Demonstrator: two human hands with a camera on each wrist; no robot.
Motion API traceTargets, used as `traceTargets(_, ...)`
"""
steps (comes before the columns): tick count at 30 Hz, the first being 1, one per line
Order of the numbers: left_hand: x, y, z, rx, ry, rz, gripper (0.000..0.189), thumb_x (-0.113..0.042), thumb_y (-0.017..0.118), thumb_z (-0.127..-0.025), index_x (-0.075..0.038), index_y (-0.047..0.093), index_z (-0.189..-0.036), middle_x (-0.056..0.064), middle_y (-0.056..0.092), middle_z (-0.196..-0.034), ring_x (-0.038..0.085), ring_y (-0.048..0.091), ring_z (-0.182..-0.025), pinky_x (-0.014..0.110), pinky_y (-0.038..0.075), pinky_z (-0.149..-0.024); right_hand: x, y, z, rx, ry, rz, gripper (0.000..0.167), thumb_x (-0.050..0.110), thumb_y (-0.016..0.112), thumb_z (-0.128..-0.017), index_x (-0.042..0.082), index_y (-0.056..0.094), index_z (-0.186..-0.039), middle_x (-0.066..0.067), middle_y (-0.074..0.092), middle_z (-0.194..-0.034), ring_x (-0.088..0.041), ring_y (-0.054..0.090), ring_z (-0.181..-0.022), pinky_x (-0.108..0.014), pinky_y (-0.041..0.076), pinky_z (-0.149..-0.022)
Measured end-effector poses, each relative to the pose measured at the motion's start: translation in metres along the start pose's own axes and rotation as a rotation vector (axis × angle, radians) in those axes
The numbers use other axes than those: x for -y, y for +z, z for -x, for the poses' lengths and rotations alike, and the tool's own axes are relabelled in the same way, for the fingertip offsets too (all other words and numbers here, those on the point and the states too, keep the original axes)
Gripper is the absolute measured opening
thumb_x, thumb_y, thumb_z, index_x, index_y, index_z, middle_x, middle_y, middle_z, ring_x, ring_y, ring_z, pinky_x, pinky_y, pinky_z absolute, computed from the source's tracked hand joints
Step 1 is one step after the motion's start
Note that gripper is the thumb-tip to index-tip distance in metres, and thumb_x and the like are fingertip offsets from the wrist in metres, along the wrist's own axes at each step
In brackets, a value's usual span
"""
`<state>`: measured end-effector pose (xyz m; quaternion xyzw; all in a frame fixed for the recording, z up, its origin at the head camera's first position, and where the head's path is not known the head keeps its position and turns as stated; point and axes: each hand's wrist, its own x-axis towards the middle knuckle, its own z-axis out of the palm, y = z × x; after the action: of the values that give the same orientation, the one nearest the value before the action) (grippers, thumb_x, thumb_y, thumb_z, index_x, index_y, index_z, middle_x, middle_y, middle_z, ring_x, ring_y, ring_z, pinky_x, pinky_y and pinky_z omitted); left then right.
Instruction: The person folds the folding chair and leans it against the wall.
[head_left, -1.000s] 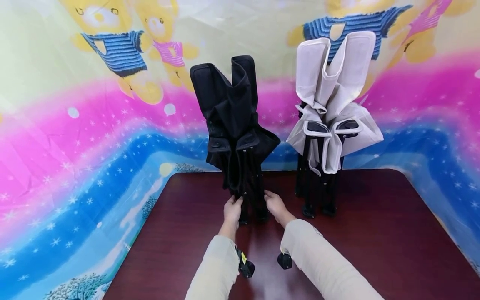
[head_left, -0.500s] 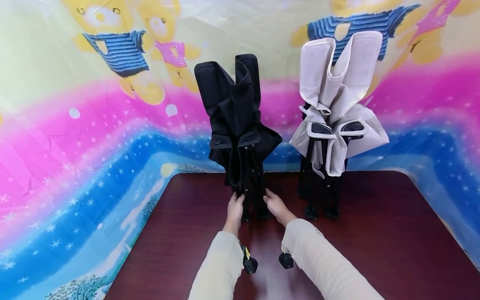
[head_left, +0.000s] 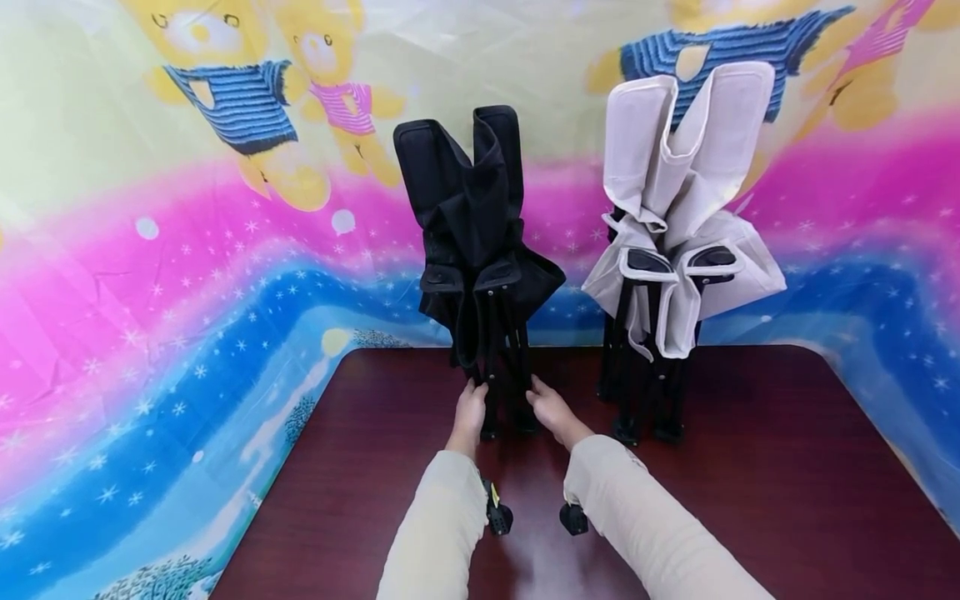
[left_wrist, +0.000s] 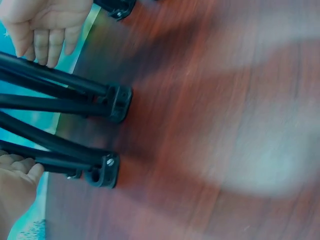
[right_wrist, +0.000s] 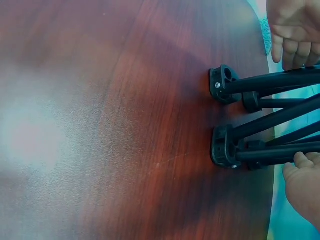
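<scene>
A folded black camping chair (head_left: pixel 480 221) stands upright on the dark red table (head_left: pixel 360 483) in the head view. My left hand (head_left: pixel 469 412) is at the left side of its lower legs, and my right hand (head_left: pixel 553 412) is at the right side. In the left wrist view, the right hand (left_wrist: pixel 50 30) shows its palm, with straight fingers reaching the black legs (left_wrist: pixel 55 105). The right wrist view shows the left hand (right_wrist: pixel 297 37) likewise, fingertips at a leg (right_wrist: pixel 280 82). The chair's plastic feet (right_wrist: pixel 224 147) rest on the wood.
A folded white camping chair (head_left: pixel 690 167) with black legs stands to the right of the black one. Behind both hangs a backdrop (head_left: pixel 225 333) printed with bears and snowflakes. The table's far edge runs close behind the chairs.
The black chair appears slightly farther back and right, with both hands staying at its legs. The white chair shifts a little right in the view, and the backdrop pattern shifts slightly too.
</scene>
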<state>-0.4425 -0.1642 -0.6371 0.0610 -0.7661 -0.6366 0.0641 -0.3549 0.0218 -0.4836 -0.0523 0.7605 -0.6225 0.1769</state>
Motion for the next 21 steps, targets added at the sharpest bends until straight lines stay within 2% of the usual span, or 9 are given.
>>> traceTargets(2, -0.013, -0.002, 0.006, 0.017, 0.024, -0.034, 0.054, -0.041, 0.042, -0.086, -0.012, 0.037, -0.132, 0.007, 0.044, -0.126, 0.015, 0.042, -0.111, 0.031, 0.037, -0.083, -0.002, -0.002, 0.000, 0.004, 0.006, 0.005, 0.050, 0.011, 0.028, -0.094, -0.001, 0.007, -0.137, -0.023, 0.010, -0.139, -0.034, 0.011, -0.126, -0.046, 0.013, -0.100)
traceTargets(4, -0.027, -0.004, 0.012, 0.039, 0.011, -0.047, 0.055, -0.041, 0.043, -0.086, -0.011, 0.037, -0.132, 0.007, 0.046, -0.124, 0.016, 0.043, -0.109, 0.031, 0.037, -0.084, -0.003, -0.003, 0.000, 0.003, 0.009, 0.011, 0.050, 0.012, 0.029, -0.094, -0.001, 0.007, -0.137, -0.023, 0.011, -0.139, -0.034, 0.012, -0.126, -0.045, 0.014, -0.100)
traceTargets(5, -0.035, -0.004, 0.017, 0.025, 0.011, -0.067, 0.055, -0.040, 0.044, -0.085, -0.010, 0.039, -0.131, 0.008, 0.048, -0.122, 0.017, 0.045, -0.107, 0.031, 0.037, -0.083, -0.004, -0.004, 0.000, 0.001, 0.009, 0.014, 0.049, 0.012, 0.029, -0.094, -0.001, 0.008, -0.137, -0.022, 0.011, -0.139, -0.033, 0.013, -0.126, -0.045, 0.014, -0.100)
traceTargets(6, -0.051, -0.005, 0.025, 0.029, -0.026, -0.073, 0.054, -0.038, 0.044, -0.085, -0.009, 0.039, -0.131, 0.009, 0.048, -0.122, 0.020, 0.044, -0.108, 0.034, 0.036, -0.086, -0.005, -0.004, 0.000, -0.002, 0.003, 0.027, 0.049, 0.011, 0.029, -0.094, -0.002, 0.009, -0.137, -0.023, 0.011, -0.139, -0.034, 0.013, -0.126, -0.046, 0.014, -0.100)
traceTargets(9, -0.111, -0.009, 0.064, 0.050, -0.087, -0.154, 0.051, -0.030, 0.039, -0.088, -0.003, 0.036, -0.131, 0.017, 0.044, -0.124, 0.030, 0.042, -0.111, 0.043, 0.033, -0.090, -0.006, -0.007, 0.000, -0.012, -0.014, 0.077, 0.049, 0.013, 0.031, -0.094, -0.003, 0.013, -0.136, -0.022, 0.014, -0.139, -0.033, 0.014, -0.126, -0.045, 0.015, -0.100)
traceTargets(12, -0.151, -0.016, 0.091, 0.070, -0.081, -0.321, 0.048, -0.028, 0.037, -0.090, 0.000, 0.037, -0.129, 0.020, 0.044, -0.123, 0.033, 0.041, -0.111, 0.045, 0.033, -0.089, -0.007, -0.010, 0.002, -0.033, -0.035, 0.185, 0.049, 0.016, 0.034, -0.094, -0.004, 0.018, -0.135, -0.022, 0.018, -0.138, -0.033, 0.016, -0.125, -0.045, 0.017, -0.099)
traceTargets(13, -0.155, -0.020, 0.096, 0.081, -0.053, -0.389, 0.048, -0.028, 0.036, -0.091, 0.001, 0.037, -0.129, 0.022, 0.042, -0.124, 0.034, 0.040, -0.112, 0.046, 0.033, -0.089, -0.008, -0.012, 0.004, -0.040, -0.039, 0.227, 0.050, 0.019, 0.035, -0.093, -0.003, 0.019, -0.135, -0.022, 0.020, -0.137, -0.033, 0.017, -0.125, -0.045, 0.018, -0.099)
traceTargets(16, -0.155, -0.030, 0.098, 0.114, -0.005, -0.552, 0.048, -0.029, 0.039, -0.090, -0.001, 0.037, -0.129, 0.022, 0.036, -0.129, 0.035, 0.032, -0.119, 0.049, 0.028, -0.092, -0.010, -0.017, 0.009, -0.054, -0.048, 0.363, 0.055, 0.028, 0.039, -0.092, -0.001, 0.022, -0.135, -0.021, 0.023, -0.137, -0.034, 0.021, -0.124, -0.046, 0.020, -0.098)
traceTargets(21, -0.154, -0.042, 0.109, 0.146, 0.083, -0.780, 0.056, -0.034, 0.043, -0.088, 0.001, 0.034, -0.131, 0.025, 0.025, -0.134, 0.038, 0.017, -0.124, 0.051, 0.018, -0.097, -0.019, -0.031, 0.020, -0.047, -0.125, 0.573, 0.066, 0.040, 0.043, -0.088, -0.002, 0.024, -0.134, -0.020, 0.022, -0.137, -0.033, 0.019, -0.125, -0.046, 0.019, -0.099)
